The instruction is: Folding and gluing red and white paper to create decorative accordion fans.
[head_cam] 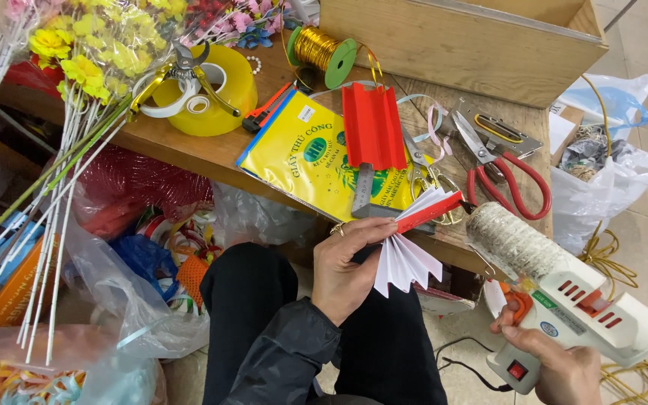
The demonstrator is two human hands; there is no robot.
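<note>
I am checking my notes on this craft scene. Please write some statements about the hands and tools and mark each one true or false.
1. The left hand holds a pleated paper fan. True.
2. The right hand holds scissors. False: it holds a white hot glue gun; the red-handled scissors lie on the wooden table.
3. The gold wire spool lies on the table. True.
4. The glue gun nozzle points away from the fan. False: it points toward it.

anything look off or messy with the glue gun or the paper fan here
The glue gun in the right hand has its barrel thickly crusted with old dried glue. The folded paper fan in the left hand looks neat and undamaged.
</note>
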